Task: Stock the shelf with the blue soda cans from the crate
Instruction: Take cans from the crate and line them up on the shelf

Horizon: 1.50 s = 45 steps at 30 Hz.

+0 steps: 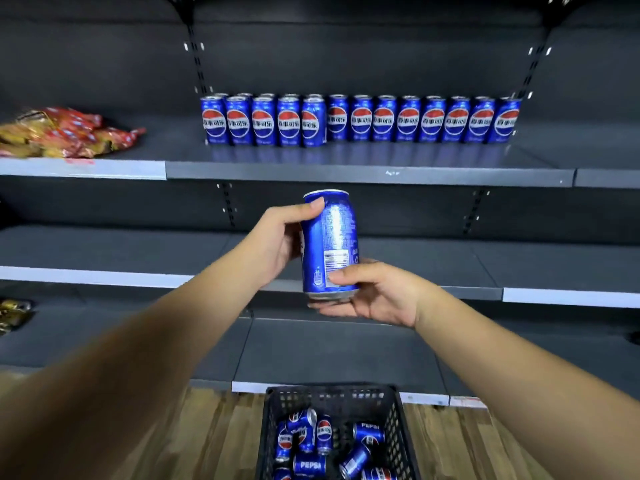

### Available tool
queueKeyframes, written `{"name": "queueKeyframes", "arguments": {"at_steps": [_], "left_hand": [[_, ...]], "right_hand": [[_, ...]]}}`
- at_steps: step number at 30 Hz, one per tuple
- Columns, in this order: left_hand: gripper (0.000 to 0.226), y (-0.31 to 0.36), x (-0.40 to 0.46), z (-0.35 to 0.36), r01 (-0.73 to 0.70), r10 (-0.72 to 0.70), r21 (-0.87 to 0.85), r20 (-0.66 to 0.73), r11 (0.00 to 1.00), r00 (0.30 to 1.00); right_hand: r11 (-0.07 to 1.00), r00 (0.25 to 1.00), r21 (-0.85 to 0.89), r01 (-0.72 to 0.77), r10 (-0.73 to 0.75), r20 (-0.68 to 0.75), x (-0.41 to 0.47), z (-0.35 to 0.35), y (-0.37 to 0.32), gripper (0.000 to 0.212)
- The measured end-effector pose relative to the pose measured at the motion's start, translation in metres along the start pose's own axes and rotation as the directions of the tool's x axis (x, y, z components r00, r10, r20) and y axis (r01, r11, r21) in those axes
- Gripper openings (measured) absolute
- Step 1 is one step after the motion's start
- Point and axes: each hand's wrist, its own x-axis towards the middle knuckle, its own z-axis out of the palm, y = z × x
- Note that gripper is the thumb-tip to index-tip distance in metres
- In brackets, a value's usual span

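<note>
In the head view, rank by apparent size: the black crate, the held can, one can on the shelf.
1. black crate, partly cut off
2. held can, enlarged by nearness
3. shelf can, likely the same real size

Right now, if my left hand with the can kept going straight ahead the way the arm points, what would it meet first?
Probably the front edge of the can shelf: the left hand holds the can just below it. Depth is unclear.
</note>
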Motion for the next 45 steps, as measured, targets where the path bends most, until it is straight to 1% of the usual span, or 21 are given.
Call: {"name": "queueKeyframes", "arguments": {"at_steps": [2,5,7,9,11,13,15,17,19,22,26,29,32,34,35,37,39,40,42,44,45], "left_hand": [[0.020,0.006,-0.003,-0.003,0.017,-0.017,0.013,0.007,1.000,1.000],[0.034,0.011,-0.006,-0.005,0.001,-0.002,0.038,0.011,0.999,1.000],[0.034,0.016,-0.008,-0.003,-0.031,0.032,0.053,-0.002,0.998,0.999],[0.045,0.021,-0.009,0.000,-0.064,0.068,0.100,-0.035,0.993,0.997],[0.054,0.027,-0.011,0.003,-0.073,0.084,0.152,-0.066,0.986,0.994],[0.046,0.033,-0.011,0.006,-0.105,0.116,0.136,-0.069,0.985,0.991],[0.042,0.036,-0.009,0.007,-0.148,0.160,0.116,-0.102,0.982,0.982],[0.028,0.039,-0.008,0.008,-0.204,0.217,0.094,-0.163,0.974,0.962],[0.018,0.041,-0.009,0.007,-0.243,0.250,0.061,-0.187,0.968,0.950],[0.010,0.043,-0.010,0.000,-0.262,0.263,0.028,-0.176,0.965,0.949],[0.018,0.038,-0.011,-0.006,-0.208,0.197,-0.074,-0.141,0.975,0.970],[0.025,0.034,-0.011,-0.007,-0.167,0.153,-0.163,-0.092,0.972,0.984],[0.050,0.035,-0.012,-0.007,-0.135,0.122,-0.180,-0.081,0.974,0.989],[0.065,0.035,-0.012,-0.007,-0.114,0.099,-0.155,-0.100,0.981,0.990],[0.063,0.036,-0.011,-0.006,-0.113,0.096,-0.143,-0.123,0.983,0.988],[0.046,0.036,-0.010,-0.007,-0.128,0.104,-0.133,-0.173,0.983,0.979],[0.031,0.036,-0.008,-0.010,-0.130,0.096,-0.146,-0.223,0.981,0.970],[0.028,0.037,-0.007,-0.013,-0.125,0.086,-0.154,-0.238,0.980,0.967],[0.034,0.038,-0.006,-0.019,-0.106,0.061,-0.168,-0.251,0.980,0.966],[0.047,0.040,-0.004,-0.026,-0.082,0.031,-0.201,-0.246,0.976,0.969],[0.046,0.041,-0.002,-0.029,-0.075,0.024,-0.217,-0.227,0.973,0.974]], "right_hand": [[0.997,0.997,-0.077,0.017,-0.023,-0.071,-0.003,0.008,-0.010,0.039],[0.984,0.976,-0.168,0.067,-0.099,-0.193,-0.003,0.019,-0.017,0.051],[0.973,0.948,-0.205,0.105,-0.160,-0.274,-0.002,0.026,-0.015,0.042],[0.955,0.905,-0.260,0.144,-0.233,-0.355,0.000,0.032,-0.012,0.037],[0.908,0.838,-0.385,0.163,-0.333,-0.432,0.004,0.036,-0.011,0.048],[0.849,0.773,-0.510,0.140,-0.415,-0.479,0.008,0.039,-0.014,0.059],[0.807,0.743,-0.577,0.129,-0.464,-0.483,0.009,0.043,-0.018,0.066],[0.788,0.753,-0.601,0.133,-0.475,-0.455,0.008,0.047,-0.021,0.069],[0.807,0.806,-0.572,0.145,-0.432,-0.406,0.004,0.049,-0.026,0.065],[0.898,0.901,-0.407,0.166,-0.306,-0.306,-0.001,0.045,-0.033,0.060],[0.963,0.963,-0.204,0.178,-0.213,-0.164,-0.003,0.044,-0.033,0.055],[0.967,0.963,-0.168,0.193,-0.219,-0.159,0.001,0.050,-0.031,0.056],[0.943,0.932,-0.273,0.188,-0.259,-0.253,0.009,0.057,-0.029,0.062],[0.922,0.903,-0.343,0.182,-0.295,-0.313,0.012,0.061,-0.028,0.057],[0.912,0.887,-0.366,0.185,-0.315,-0.338,0.014,0.063,-0.027,0.050],[0.897,0.868,-0.401,0.183,-0.339,-0.362,0.016,0.065,-0.026,0.044],[0.893,0.880,-0.416,0.173,-0.330,-0.341,0.017,0.066,-0.025,0.050],[0.892,0.894,-0.421,0.164,-0.315,-0.320,0.018,0.066,-0.025,0.056],[0.908,0.918,-0.391,0.151,-0.276,-0.286,0.020,0.065,-0.024,0.062],[0.946,0.940,-0.282,0.162,-0.235,-0.247,0.023,0.062,-0.025,0.059],[0.964,0.953,-0.212,0.161,-0.208,-0.220,0.025,0.062,-0.026,0.057]]}}
